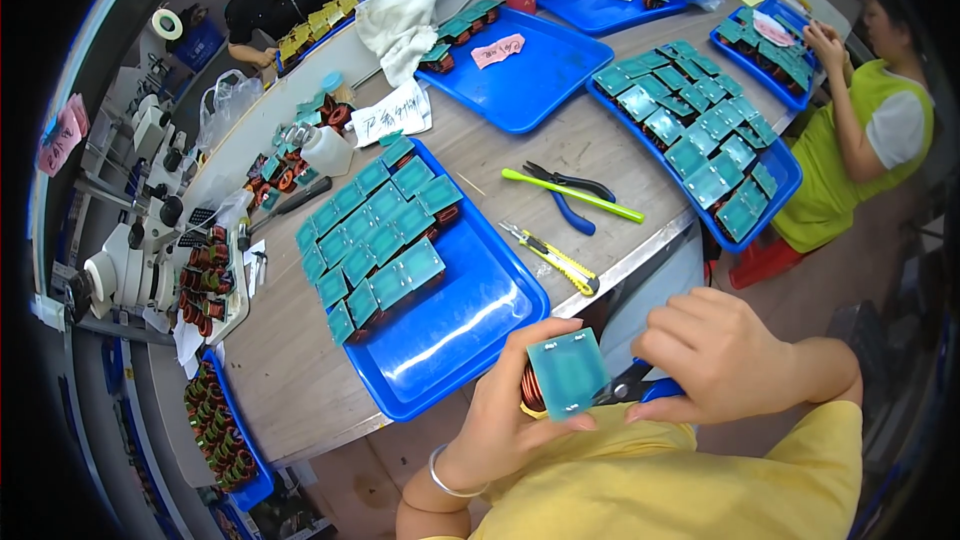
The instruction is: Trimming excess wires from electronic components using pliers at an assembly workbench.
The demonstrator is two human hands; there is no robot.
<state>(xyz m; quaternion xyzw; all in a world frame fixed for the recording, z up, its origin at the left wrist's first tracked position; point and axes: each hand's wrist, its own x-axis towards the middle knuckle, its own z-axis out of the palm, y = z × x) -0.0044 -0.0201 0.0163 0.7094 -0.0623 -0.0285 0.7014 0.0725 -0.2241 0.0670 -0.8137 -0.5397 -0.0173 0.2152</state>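
In my left hand (505,395) is a copper-wound coil (532,390) with a square green circuit board (568,372) on it, the board's flat face turned up. My right hand (715,355) is wrapped round blue-handled cutters (640,386), whose dark jaws lie at the board's lower right corner. Whether the jaws are closed on a wire there, I cannot tell. Both hands are in front of the table's near edge. Just beyond them, a blue tray (455,325) holds rows of similar board-topped coils (375,225), with bare blue tray on its near right side.
A yellow utility knife (555,260), a lime-green stick (575,196) and blue-handled pliers (570,205) lie on the table. Another full tray (785,180) stands right, a part-filled tray (520,90) farther back. A microscope (125,270) stands left. Two people sit nearby, one at far right.
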